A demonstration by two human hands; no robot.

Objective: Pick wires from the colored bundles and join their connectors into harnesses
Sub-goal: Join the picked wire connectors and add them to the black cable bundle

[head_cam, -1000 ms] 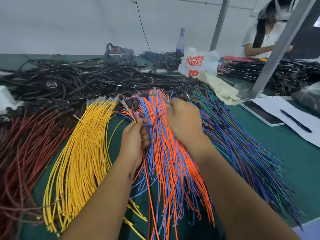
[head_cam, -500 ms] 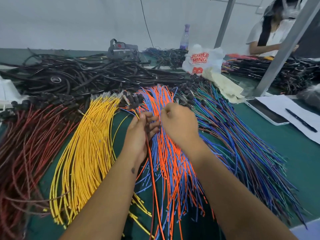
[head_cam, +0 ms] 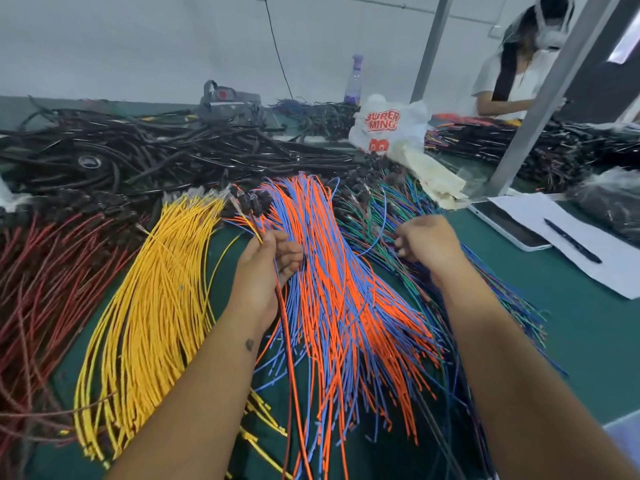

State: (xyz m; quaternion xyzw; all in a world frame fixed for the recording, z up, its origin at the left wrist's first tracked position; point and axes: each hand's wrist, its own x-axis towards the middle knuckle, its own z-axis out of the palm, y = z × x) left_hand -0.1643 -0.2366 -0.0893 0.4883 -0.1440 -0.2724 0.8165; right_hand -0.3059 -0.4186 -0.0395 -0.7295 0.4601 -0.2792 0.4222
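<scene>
- Since half a second ago the right hand (head_cam: 427, 242) has left the orange-and-blue wire bundle (head_cam: 332, 289) and now sits over the green-and-blue wire bundle (head_cam: 377, 216), fingers curled among its strands; whether they pinch one, I cannot tell.
- Far left, a red wire bundle (head_cam: 45, 282) lies on the green table (head_cam: 571, 313).
- Next comes the yellow wire bundle (head_cam: 156, 299).
- The left hand (head_cam: 265, 268) grips a few picked wires (head_cam: 282, 313) between thumb and curled fingers.
- Behind, black cables (head_cam: 138, 157) pile before a white wall.
- Right: white plastic bag (head_cam: 388, 124), metal post (head_cam: 540, 102), tablet (head_cam: 505, 225), pen (head_cam: 571, 245) on paper (head_cam: 606, 268).
- Another person (head_cam: 516, 81) works at far right.
</scene>
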